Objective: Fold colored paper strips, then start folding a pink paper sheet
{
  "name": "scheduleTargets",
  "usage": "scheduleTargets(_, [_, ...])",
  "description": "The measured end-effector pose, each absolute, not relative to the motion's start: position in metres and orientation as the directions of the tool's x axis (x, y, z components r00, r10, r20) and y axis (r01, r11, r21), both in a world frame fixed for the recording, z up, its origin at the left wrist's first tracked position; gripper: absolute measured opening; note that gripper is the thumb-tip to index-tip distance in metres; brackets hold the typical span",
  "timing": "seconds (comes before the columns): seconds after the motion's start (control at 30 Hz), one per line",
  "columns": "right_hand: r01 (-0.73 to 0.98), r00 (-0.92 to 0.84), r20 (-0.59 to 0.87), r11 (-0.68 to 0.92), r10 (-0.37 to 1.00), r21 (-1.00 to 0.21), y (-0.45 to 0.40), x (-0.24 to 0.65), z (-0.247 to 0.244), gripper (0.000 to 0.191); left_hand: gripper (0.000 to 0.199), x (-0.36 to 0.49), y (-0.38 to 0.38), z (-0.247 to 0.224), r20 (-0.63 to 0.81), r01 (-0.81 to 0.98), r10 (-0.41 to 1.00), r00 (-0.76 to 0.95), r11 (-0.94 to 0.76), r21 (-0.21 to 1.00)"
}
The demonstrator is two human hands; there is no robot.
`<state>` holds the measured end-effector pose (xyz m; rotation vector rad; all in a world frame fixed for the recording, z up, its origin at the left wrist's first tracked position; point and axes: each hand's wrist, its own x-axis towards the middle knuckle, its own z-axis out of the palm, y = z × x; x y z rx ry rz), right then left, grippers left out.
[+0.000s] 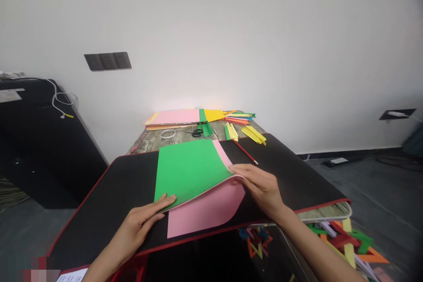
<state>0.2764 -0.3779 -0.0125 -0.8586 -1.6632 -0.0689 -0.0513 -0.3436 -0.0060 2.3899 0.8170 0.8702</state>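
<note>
Green paper sheet (188, 169) lies on top of a pink paper sheet (206, 209), both resting on the black desk mat (125, 189) that covers the near part of the desk (180, 136). The pink sheet projects past the green sheet along the right edge and at the near right corner.

Left hand (142, 222): fingers extended and flat, fingertips pressing down on the near left corner of the green sheet. The grip is open and encloses nothing.

Right hand (261, 185): positioned at the right edge of the green sheet, fingertips pinching that edge and lifting it, so the sheet curves upward clear of the pink sheet at this side. The grip is narrow, closed on the green sheet.

Beyond the green sheet, on the bare wood of the desk:
- a red pencil (245, 152), just past the right corner of the sheet;
- scissors (197, 132) and a roll of clear tape (168, 133);
- a stack of coloured paper (175, 117) against the wall;
- yellow, green and orange paper strips (253, 134), right of the scissors.

Below the desk, right of the green sheet, folded paper stars (346, 240) are piled.
</note>
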Motion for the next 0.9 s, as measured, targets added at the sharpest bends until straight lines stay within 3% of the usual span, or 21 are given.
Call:
scheduleTargets(0.1, [0.602, 0.038, 0.884, 0.696, 0.465, -0.392, -0.384, 0.281, -0.016, 0.027, 0.031, -0.052, -0.343, -0.006, 0.411, 0.376, 0.673, 0.615, -0.709, 0.597])
scheduleTargets(0.23, [0.516, 0.168, 0.826, 0.666, 0.538, -0.539, -0.395, 0.288, -0.023, 0.028, 0.032, -0.051, -0.345, -0.006, 0.392, 0.47, 0.743, 0.542, -0.655, 0.591])
scheduleTargets(0.33, [0.549, -0.005, 0.801, 0.671, 0.599, -0.499, -0.405, 0.301, -0.025, 0.022, 0.035, -0.05, -0.346, -0.008, 0.415, 0.513, 0.774, 0.478, -0.63, 0.583])
scheduleTargets(0.43, [0.598, -0.279, 0.73, 0.708, 0.624, -0.376, -0.412, 0.314, -0.021, 0.063, 0.04, -0.05, -0.346, -0.01, 0.439, 0.547, 0.805, 0.399, -0.593, 0.591])
scheduleTargets(0.47, [0.598, -0.349, 0.693, 0.719, 0.631, -0.354, -0.413, 0.317, -0.018, 0.069, 0.042, -0.05, -0.346, -0.011, 0.443, 0.56, 0.819, 0.364, -0.572, 0.599])
scheduleTargets(0.57, [0.568, -0.472, 0.677, 0.782, 0.565, -0.257, -0.406, 0.318, -0.005, 0.032, 0.05, -0.049, -0.346, -0.01, 0.441, 0.586, 0.855, 0.275, -0.512, 0.628])
scheduleTargets(0.73, [0.54, -0.426, 0.82, 0.835, 0.381, -0.107, -0.377, 0.311, 0.047, 0.013, 0.056, -0.047, -0.345, -0.009, 0.437, 0.6, 0.875, 0.21, -0.468, 0.649])
scheduleTargets(0.8, [0.566, -0.346, 0.863, 0.816, 0.369, -0.122, -0.37, 0.309, 0.081, 0.013, 0.054, -0.047, -0.345, -0.01, 0.446, 0.599, 0.869, 0.215, -0.478, 0.642])
scheduleTargets(0.9, [0.669, -0.089, 0.872, 0.677, 0.481, -0.305, -0.364, 0.308, 0.139, 0.014, 0.04, -0.046, -0.344, -0.013, 0.487, 0.558, 0.812, 0.323, -0.579, 0.595])
